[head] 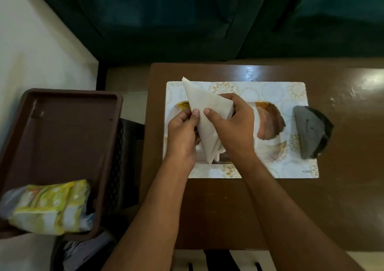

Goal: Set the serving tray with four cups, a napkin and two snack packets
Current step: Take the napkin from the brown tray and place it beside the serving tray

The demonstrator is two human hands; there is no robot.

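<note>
I hold a white napkin (204, 113) folded into a long triangle above a shiny gold-patterned serving tray (272, 123). My left hand (181, 134) pinches its left edge with the thumb on top. My right hand (232, 123) grips its right side, thumb pressed on the fold. The tray lies on a white placemat (291, 92) with gold flower prints. Much of the tray is hidden under my hands and the napkin. A yellow snack packet (52, 206) lies in the near corner of a brown plastic tray (68, 129) at the left. No cups are in view.
The placemat sits on a glossy brown table (218, 208). A dark grey wedge-shaped object (311, 134) rests on the mat's right edge. The brown plastic tray stands on a dark woven stool (124, 156). Dark green curtains (207, 17) hang behind the table.
</note>
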